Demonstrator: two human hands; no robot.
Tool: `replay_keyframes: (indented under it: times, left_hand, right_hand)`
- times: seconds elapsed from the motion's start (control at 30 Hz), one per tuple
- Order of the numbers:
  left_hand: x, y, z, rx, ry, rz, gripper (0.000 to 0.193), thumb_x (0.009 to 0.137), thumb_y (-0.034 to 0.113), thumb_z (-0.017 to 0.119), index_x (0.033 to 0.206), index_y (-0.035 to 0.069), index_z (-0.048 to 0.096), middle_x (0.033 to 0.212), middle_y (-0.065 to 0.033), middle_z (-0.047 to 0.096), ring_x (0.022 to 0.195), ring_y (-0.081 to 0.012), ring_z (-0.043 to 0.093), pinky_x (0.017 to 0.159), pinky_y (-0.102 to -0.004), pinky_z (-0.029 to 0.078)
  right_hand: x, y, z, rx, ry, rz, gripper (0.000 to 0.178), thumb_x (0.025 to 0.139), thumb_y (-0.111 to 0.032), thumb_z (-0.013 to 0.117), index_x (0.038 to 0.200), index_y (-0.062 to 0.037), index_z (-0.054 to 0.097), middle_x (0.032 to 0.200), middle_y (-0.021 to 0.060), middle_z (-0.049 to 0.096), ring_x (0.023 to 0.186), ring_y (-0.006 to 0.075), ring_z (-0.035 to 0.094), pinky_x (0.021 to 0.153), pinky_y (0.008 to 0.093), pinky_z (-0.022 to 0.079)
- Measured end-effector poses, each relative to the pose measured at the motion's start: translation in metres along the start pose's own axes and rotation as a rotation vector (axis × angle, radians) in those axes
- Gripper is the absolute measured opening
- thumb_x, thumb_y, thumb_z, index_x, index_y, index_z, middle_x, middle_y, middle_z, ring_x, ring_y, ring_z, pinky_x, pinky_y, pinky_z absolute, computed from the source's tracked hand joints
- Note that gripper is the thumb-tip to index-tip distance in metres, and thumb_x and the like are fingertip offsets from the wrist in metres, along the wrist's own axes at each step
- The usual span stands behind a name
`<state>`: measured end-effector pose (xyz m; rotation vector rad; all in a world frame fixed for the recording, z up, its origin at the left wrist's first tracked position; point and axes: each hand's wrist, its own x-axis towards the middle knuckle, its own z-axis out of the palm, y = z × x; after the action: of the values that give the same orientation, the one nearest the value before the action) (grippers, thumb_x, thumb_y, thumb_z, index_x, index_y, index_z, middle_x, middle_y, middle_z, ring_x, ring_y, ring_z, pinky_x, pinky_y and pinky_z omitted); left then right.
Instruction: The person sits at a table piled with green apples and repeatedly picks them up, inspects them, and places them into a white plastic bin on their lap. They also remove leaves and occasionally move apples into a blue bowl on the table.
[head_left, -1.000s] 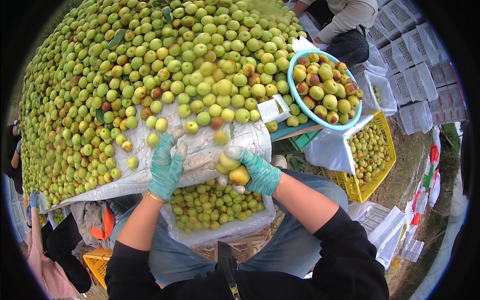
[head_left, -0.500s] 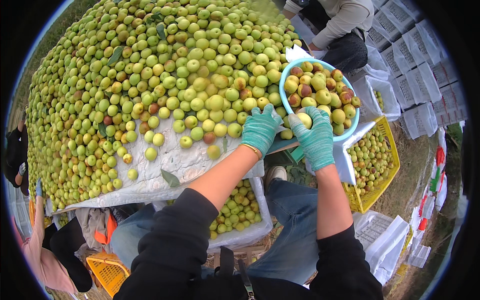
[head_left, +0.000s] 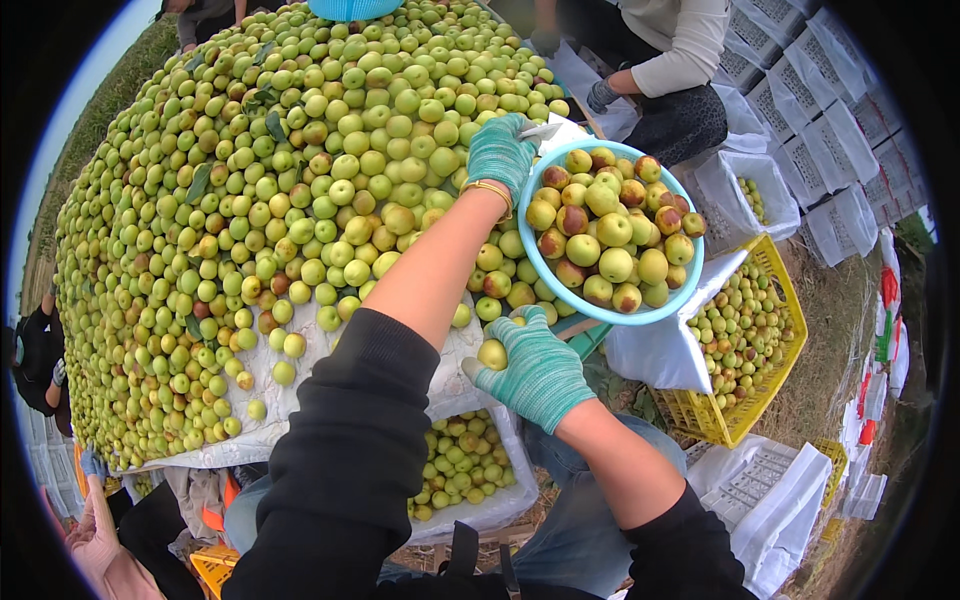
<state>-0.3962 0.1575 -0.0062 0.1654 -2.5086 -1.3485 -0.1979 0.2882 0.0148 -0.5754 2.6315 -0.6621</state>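
Teal knit gloves covered both hands. Near the middle of the frame, the right hand had a narrow grip around one yellow-green fruit, just below and left of the light blue basin. Toward the top middle, the left hand was over the edge of the big fruit heap, close to a white papery piece; I could not tell if its grip held anything.

A soft hold seemed best, because a hard squeeze could bruise the fruit. Keeping the left sleeve high looked wise too, so it would not bump the heap.

I counted two gloves, one bangle, one fruit in the right hand, one light blue basin full of fruit, one bright blue bowl at the top edge, and one full yellow crate at the right. The heap had too many to count.
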Motion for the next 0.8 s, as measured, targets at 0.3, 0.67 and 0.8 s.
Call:
replay_keyframes:
  times: [0.3, 0.67, 0.8]
  left_hand:
    - [-0.033, -0.020, -0.050, -0.134, 0.121, -0.059, 0.033, 0.086, 0.020, 0.065, 0.114, 0.003, 0.061, 0.115, -0.0168, 0.061, 0.099, -0.0269, 0.062, 0.091, -0.0339, 0.049]
    - [-0.092, -0.065, -0.060, 0.776, -0.294, 0.326, 0.054, 0.080, 0.040, 0.065, 0.131, 0.038, 0.049, 0.148, -0.0058, 0.033, 0.128, -0.0308, 0.042, 0.104, -0.0570, 0.032]
    - [-0.112, -0.074, -0.086, 0.952, -0.333, 0.323, 0.051, 0.079, 0.044, 0.066, 0.127, 0.035, 0.053, 0.147, -0.0059, 0.033, 0.131, -0.0328, 0.037, 0.102, -0.0571, 0.035]
  right_hand:
    - [0.003, 0.004, -0.002, -0.182, -0.142, 0.067, 0.050, 0.078, -0.042, 0.067, 0.113, -0.0078, 0.061, 0.124, 0.0215, 0.044, 0.103, 0.0380, 0.057, 0.086, 0.0457, 0.051]
    - [0.030, 0.015, 0.034, -0.303, 0.196, -0.029, 0.050, 0.076, -0.037, 0.072, 0.116, -0.0087, 0.061, 0.138, 0.0243, 0.036, 0.121, 0.0398, 0.046, 0.094, 0.0478, 0.047]
    - [0.049, 0.027, 0.057, -0.381, 0.438, -0.197, 0.047, 0.076, -0.032, 0.071, 0.119, -0.0140, 0.061, 0.146, 0.0191, 0.028, 0.116, 0.0381, 0.044, 0.092, 0.0472, 0.046]
